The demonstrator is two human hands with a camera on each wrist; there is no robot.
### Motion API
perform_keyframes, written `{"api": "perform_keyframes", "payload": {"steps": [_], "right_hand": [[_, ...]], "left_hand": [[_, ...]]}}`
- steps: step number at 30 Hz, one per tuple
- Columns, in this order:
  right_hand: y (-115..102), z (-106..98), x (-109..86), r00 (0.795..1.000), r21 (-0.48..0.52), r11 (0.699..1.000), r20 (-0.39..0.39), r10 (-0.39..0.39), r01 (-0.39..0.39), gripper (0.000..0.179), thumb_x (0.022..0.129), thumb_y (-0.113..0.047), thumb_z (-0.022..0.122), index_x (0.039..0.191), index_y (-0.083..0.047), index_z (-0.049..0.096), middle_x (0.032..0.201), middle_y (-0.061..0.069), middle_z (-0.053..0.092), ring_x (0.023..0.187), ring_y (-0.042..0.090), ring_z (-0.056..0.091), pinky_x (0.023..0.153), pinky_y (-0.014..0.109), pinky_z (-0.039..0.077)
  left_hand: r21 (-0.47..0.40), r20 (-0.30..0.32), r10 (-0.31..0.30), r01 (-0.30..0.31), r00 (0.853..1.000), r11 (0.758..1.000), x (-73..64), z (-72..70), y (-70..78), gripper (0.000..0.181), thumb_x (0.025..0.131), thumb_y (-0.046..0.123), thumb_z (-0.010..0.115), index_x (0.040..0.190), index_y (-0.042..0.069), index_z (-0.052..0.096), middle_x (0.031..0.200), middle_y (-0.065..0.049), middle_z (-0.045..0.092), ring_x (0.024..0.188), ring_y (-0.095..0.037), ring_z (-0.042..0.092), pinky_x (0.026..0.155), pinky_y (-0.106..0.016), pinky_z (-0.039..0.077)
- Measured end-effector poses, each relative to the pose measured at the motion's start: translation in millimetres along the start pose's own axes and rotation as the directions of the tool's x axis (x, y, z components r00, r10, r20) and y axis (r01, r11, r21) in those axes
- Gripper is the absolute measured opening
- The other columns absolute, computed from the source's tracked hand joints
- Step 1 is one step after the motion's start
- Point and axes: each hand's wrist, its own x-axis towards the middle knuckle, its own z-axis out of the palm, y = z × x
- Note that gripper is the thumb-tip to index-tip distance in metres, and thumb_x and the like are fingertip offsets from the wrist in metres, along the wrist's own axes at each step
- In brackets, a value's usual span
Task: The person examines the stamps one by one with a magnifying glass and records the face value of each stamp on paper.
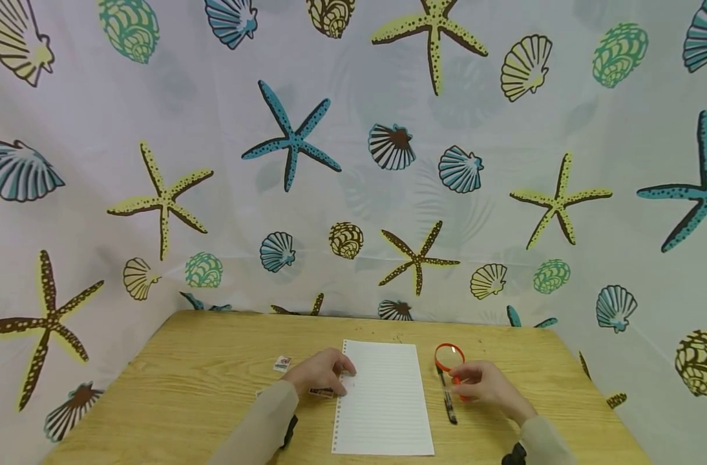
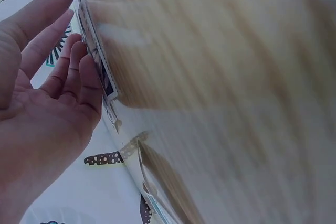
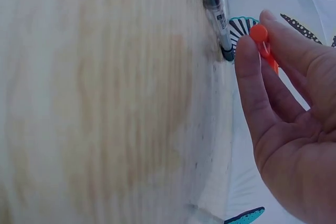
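A white lined sheet of paper (image 1: 384,407) with punched holes down its left side lies on the wooden table. The fingertips of my left hand (image 1: 320,371) rest at its left edge, fingers loosely bent. Just under that hand lies a dark-printed stamp (image 1: 321,392), whose perforated edge also shows in the left wrist view beside the fingers. On the right, my right hand (image 1: 486,384) pinches the handle of a red-orange magnifying glass (image 1: 448,357) between thumb and fingers. The round end of its handle (image 3: 259,33) shows between the fingertips in the right wrist view.
A black-and-clear pen (image 1: 448,403) lies between the paper and my right hand, close beside the magnifying glass. Another small stamp (image 1: 282,363) lies farther left. A white curtain (image 1: 353,206) printed with shells and starfish surrounds the table (image 1: 202,368) at the back and sides.
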Motion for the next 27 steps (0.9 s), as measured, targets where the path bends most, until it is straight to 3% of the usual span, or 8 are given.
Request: {"api": "perform_keyframes", "payload": {"steps": [6, 16, 21, 27], "right_hand": [[6.2, -0.9, 0.1, 1.000, -0.033, 0.999, 0.003, 0.026, -0.026, 0.036, 0.086, -0.018, 0.076, 0.116, 0.001, 0.068, 0.109, 0.014, 0.070, 0.087, 0.013, 0.064, 0.069, 0.027, 0.055], [11.8, -6.2, -6.2, 1.000, 0.009, 1.000, 0.019, 0.014, -0.015, 0.041, 0.085, -0.016, 0.076, 0.118, 0.006, 0.066, 0.113, 0.020, 0.068, 0.091, 0.013, 0.065, 0.071, 0.027, 0.056], [12.4, -9.1, -5.8, 0.998, 0.041, 0.998, 0.043, 0.035, -0.037, 0.042, 0.086, -0.016, 0.076, 0.120, 0.007, 0.065, 0.114, 0.020, 0.068, 0.089, 0.013, 0.065, 0.070, 0.029, 0.057], [15.1, -13.5, -5.8, 0.998, -0.003, 0.999, 0.043, 0.046, -0.046, 0.040, 0.086, -0.016, 0.075, 0.119, 0.005, 0.066, 0.111, 0.017, 0.069, 0.088, 0.014, 0.064, 0.069, 0.030, 0.057]], "left_hand": [[0.028, 0.015, 0.013, -0.013, 1.000, 1.000, 1.7, -1.1, -6.2, 0.038, 0.073, -0.005, 0.081, 0.108, 0.007, 0.072, 0.110, -0.006, 0.061, 0.098, -0.021, 0.053, 0.095, -0.045, 0.045], [0.031, 0.031, 0.077, -0.078, 0.997, 0.996, 5.7, -2.8, -12.3, 0.040, 0.072, -0.005, 0.081, 0.109, 0.006, 0.071, 0.114, -0.006, 0.062, 0.102, -0.022, 0.055, 0.098, -0.048, 0.045], [0.027, 0.030, 0.060, -0.061, 0.998, 0.998, 3.7, -3.8, -11.2, 0.043, 0.070, -0.008, 0.082, 0.110, 0.005, 0.071, 0.114, -0.006, 0.061, 0.103, -0.021, 0.054, 0.099, -0.048, 0.043], [0.013, 0.029, 0.039, -0.039, 0.999, 0.999, 1.0, -4.2, -9.2, 0.044, 0.070, -0.008, 0.082, 0.110, 0.006, 0.070, 0.117, -0.006, 0.060, 0.108, -0.023, 0.054, 0.102, -0.049, 0.041]]}}
